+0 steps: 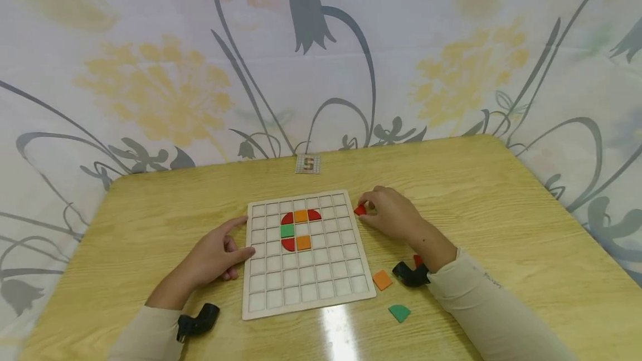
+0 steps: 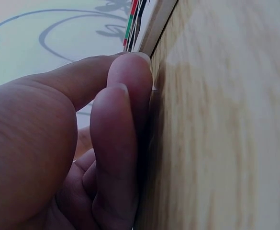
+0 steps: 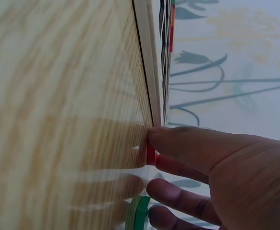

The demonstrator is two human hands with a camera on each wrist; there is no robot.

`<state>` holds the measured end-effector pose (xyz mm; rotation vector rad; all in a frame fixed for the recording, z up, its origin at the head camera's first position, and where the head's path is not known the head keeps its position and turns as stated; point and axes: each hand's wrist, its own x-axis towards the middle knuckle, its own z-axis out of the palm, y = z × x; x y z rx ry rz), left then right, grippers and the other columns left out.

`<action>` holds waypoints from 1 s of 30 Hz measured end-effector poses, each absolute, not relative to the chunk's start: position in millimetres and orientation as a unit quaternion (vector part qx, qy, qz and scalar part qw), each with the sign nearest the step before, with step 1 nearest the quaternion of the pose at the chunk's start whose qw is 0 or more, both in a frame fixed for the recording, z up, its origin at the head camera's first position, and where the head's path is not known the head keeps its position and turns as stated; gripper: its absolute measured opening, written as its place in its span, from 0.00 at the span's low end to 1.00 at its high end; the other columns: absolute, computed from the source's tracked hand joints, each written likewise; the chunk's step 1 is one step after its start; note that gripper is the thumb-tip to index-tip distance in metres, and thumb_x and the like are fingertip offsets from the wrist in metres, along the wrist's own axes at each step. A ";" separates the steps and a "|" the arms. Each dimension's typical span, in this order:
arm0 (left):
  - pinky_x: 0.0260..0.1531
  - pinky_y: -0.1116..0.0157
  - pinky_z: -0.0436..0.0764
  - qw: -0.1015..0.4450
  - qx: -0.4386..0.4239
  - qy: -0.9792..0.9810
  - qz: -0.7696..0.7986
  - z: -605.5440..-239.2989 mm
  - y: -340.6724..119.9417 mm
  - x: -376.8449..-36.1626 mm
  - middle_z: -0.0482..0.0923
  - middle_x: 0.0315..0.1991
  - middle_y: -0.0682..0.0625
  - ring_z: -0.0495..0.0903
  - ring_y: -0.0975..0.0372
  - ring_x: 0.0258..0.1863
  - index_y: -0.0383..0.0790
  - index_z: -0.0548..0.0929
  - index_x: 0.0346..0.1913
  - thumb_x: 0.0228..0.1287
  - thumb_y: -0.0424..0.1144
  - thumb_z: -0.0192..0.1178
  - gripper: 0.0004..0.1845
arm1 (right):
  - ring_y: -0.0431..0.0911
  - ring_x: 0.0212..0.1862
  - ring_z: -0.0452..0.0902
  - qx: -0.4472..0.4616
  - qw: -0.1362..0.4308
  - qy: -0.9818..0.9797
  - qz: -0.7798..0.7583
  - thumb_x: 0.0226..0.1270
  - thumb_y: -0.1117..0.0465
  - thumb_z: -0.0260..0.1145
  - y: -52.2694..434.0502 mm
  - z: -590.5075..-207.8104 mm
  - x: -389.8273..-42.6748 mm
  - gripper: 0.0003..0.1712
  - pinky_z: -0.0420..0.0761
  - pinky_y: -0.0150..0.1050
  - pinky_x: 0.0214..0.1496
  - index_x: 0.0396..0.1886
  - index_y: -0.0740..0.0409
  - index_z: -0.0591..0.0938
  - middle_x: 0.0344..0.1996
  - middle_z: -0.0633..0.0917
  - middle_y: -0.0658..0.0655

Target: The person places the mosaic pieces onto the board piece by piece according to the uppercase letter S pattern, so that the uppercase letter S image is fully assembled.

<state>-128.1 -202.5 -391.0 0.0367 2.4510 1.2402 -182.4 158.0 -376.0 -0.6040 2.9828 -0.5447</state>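
A white grid board [image 1: 261, 299] lies flat on the wooden table [image 1: 501, 227]. Near its top middle it holds two orange squares, one green square and several red quarter-round pieces. My right hand [image 1: 368, 208] pinches a small red piece [image 1: 359, 210] on the table just off the board's right edge; the right wrist view shows that red piece [image 3: 151, 154] between thumb and fingertip beside the board's rim [image 3: 151, 72]. My left hand [image 1: 241, 238] rests on the table with relaxed fingers [image 2: 130, 76] touching the board's left edge [image 2: 154, 26]. It holds nothing.
Loose on the table right of the board lie an orange square [image 1: 382, 279], a green quarter-round piece [image 1: 399, 312] and a red piece [image 1: 417, 261] by my right wrist. A small pattern card [image 1: 307, 164] lies at the far edge. A flowered curtain surrounds the table.
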 end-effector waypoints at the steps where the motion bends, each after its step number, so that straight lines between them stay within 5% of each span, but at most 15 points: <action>1: 0.16 0.61 0.79 0.196 0.013 0.875 0.443 -391.8 -203.4 -127.8 0.74 0.25 0.45 0.77 0.56 0.14 0.58 0.56 0.69 0.53 0.51 0.66 0.42 | 0.42 0.33 0.72 -0.196 0.025 0.964 -0.177 0.57 0.54 0.67 157.4 -376.6 -182.4 0.16 0.75 0.37 0.36 0.43 0.55 0.83 0.32 0.79 0.51; 30: 0.16 0.61 0.79 0.193 0.014 0.878 0.437 -390.8 -202.6 -127.2 0.74 0.25 0.45 0.77 0.56 0.14 0.58 0.56 0.69 0.54 0.50 0.66 0.41 | 0.42 0.31 0.73 -0.189 0.026 0.965 -0.178 0.57 0.53 0.67 157.5 -373.5 -184.4 0.16 0.75 0.36 0.33 0.42 0.56 0.83 0.29 0.81 0.50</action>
